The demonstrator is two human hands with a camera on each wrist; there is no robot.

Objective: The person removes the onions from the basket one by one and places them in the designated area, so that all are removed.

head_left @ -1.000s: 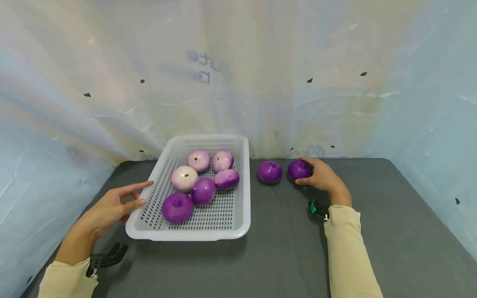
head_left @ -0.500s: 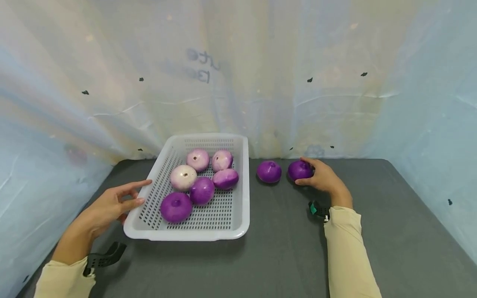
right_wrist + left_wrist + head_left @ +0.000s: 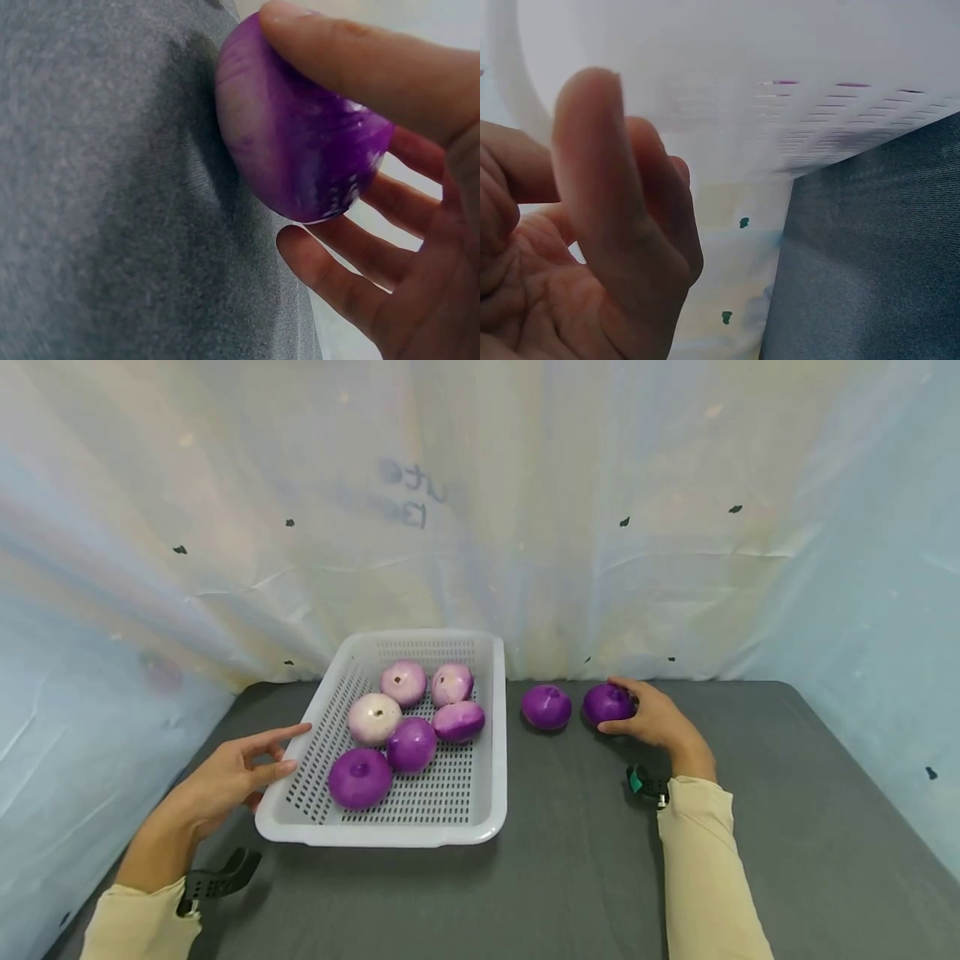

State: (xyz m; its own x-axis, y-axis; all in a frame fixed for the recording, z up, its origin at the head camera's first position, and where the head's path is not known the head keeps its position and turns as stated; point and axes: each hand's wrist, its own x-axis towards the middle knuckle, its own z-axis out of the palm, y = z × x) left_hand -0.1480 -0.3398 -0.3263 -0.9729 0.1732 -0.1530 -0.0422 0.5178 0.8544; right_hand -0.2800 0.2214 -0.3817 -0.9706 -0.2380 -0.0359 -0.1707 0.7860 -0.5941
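Observation:
My right hand point(image 3: 648, 718) holds a red onion point(image 3: 606, 704) near the table's far edge, thumb on one side and fingers on the other. In the right wrist view this onion point(image 3: 300, 135) is close to the grey cloth, pale on one side and glossy purple on the other. A second red onion point(image 3: 546, 707) lies just left of it. My left hand point(image 3: 217, 785) grips the left rim of a white perforated basket point(image 3: 491, 777), thumb and forefinger on the rim, other fingers lower. Inside sit several onions, including a purple one point(image 3: 360, 778) and a whitish one point(image 3: 374, 719).
A dark grey cloth-covered table point(image 3: 570, 877) lies beneath everything. Pale plastic sheeting point(image 3: 525, 527) hangs behind the table and along both sides. A black wrist-camera mount point(image 3: 221, 877) sticks out below my left wrist.
The view has shifted very slightly. Both hands keep their places at the basket rim and the onion, and the onions have not moved.

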